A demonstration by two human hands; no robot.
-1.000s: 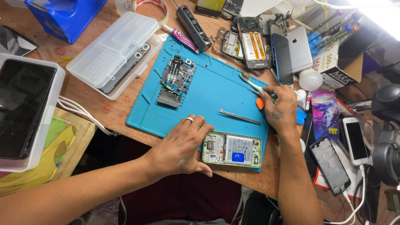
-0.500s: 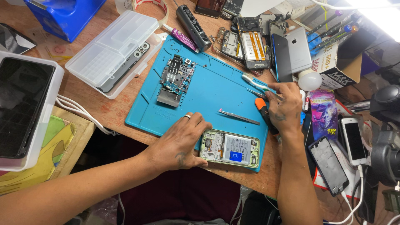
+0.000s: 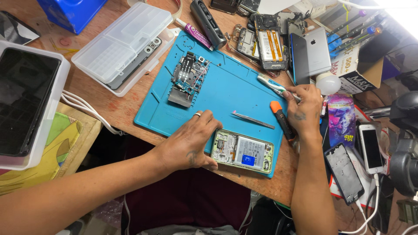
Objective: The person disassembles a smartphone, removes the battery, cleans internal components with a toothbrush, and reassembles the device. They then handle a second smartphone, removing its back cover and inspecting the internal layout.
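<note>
Down at the near edge of the blue repair mat [image 3: 226,93], an opened phone [image 3: 243,151] lies with its battery and boards showing, its lower side almost flush with the mat's front border, just short of the bench [image 3: 115,111] edge. The middle of the mat is the only open room; a pair of tweezers [image 3: 253,120] lies there alone, and a loose circuit board assembly [image 3: 188,78] sits toward the far left corner. Everything beyond the mat's far and right sides is crowded with phone parts, among them a silver phone [image 3: 318,51] lying back-up.

A clear plastic organiser box [image 3: 122,41] sits at the upper left, lid shut, resting across a dark phone [image 3: 138,61] whose camera cluster sticks out beneath it. A white tray [image 3: 26,102] at the far left holds a dark flat panel. On the right, off the mat, a white phone [image 3: 371,148] lies plugged into a cable beside a black phone frame [image 3: 345,172].

The left hand [image 3: 191,141] rests flat, fingers [image 3: 213,126] gently curled and pressed on the left end of the opened phone, steadying it. The right hand [image 3: 305,111] sits at the mat's right edge, fingers closed narrowly on a white-and-green toothbrush [image 3: 270,85], with an orange-capped screwdriver [image 3: 283,124] lying against the palm side.
</note>
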